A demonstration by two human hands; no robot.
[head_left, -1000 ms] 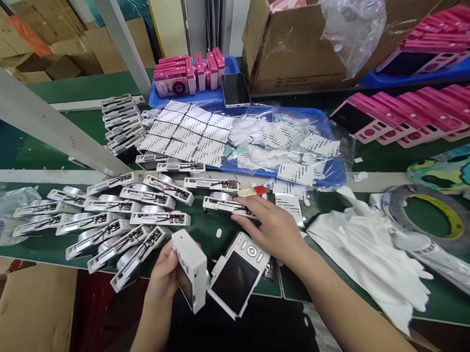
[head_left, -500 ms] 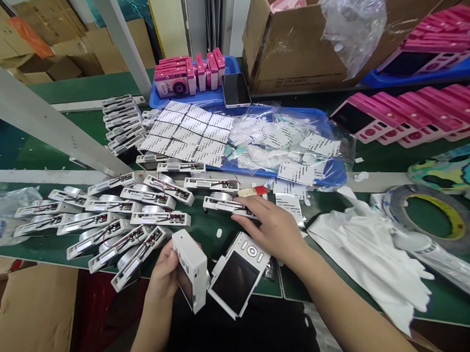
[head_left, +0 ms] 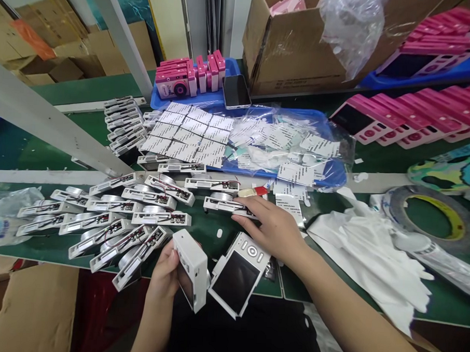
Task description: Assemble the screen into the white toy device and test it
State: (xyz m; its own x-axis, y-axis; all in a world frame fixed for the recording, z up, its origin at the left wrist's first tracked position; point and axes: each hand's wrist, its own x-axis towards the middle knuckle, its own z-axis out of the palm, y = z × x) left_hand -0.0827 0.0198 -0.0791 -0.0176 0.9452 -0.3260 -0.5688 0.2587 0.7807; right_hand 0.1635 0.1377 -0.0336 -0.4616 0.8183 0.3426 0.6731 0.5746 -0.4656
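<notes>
My left hand (head_left: 165,271) is closed round a white toy camera (head_left: 194,267), tilted, with its dark screen partly showing. My right hand (head_left: 274,227) has thumb and fingers round the right end of another white camera (head_left: 222,204), whose open side shows wiring. Below that hand, at the bench's front edge, a white camera (head_left: 236,274) lies screen up, its buttons at the top. To the left, several open-sided white cameras (head_left: 142,250) stand in rough rows, with wires and small circuit boards visible inside.
Label sheets (head_left: 190,132) and bagged labels lie on a blue tray (head_left: 334,175). Pink cameras (head_left: 177,82) stand behind, with more pink cameras (head_left: 397,115) at right. A white cloth (head_left: 368,244), a tape roll (head_left: 457,222) and a cardboard box (head_left: 298,54) are also around. A metal post (head_left: 58,116) slants at left.
Both hands and the cameras they hold stay practically where they were. The view has shifted very slightly.
</notes>
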